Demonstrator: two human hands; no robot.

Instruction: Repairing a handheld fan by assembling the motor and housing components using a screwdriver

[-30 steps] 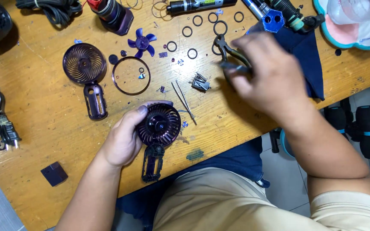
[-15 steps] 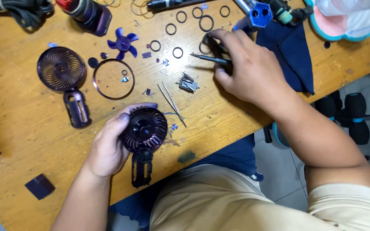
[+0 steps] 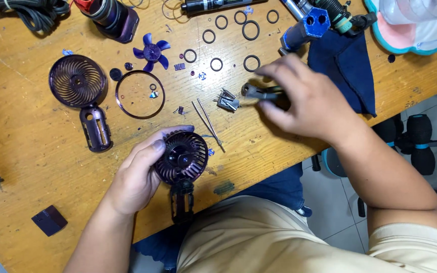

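My left hand (image 3: pixel 140 177) grips a dark purple hand-fan housing half (image 3: pixel 182 159) with a grille and handle, held at the near edge of the wooden table (image 3: pixel 36 167). My right hand (image 3: pixel 309 101) holds small dark pliers (image 3: pixel 256 92), their tip pointing left above a small grey metal part (image 3: pixel 227 101). Thin tweezers (image 3: pixel 208 119) lie between the two hands. The other purple fan shell (image 3: pixel 79 91), a purple ring (image 3: pixel 139 94) and a blue fan blade (image 3: pixel 151 52) lie at the left.
Several black rubber rings (image 3: pixel 251 29) are scattered at the back. A dark blue cloth (image 3: pixel 347 65), a blue-headed tool (image 3: pixel 307 28), a red-and-black cylinder (image 3: pixel 110 17), black cables (image 3: pixel 21 11) and a small dark square block (image 3: pixel 49 220) lie around. Dumbbells (image 3: pixel 421 136) stand on the floor at right.
My right hand has come down from the back of the table with the pliers, toward the grey metal part. My left hand keeps holding the fan housing.
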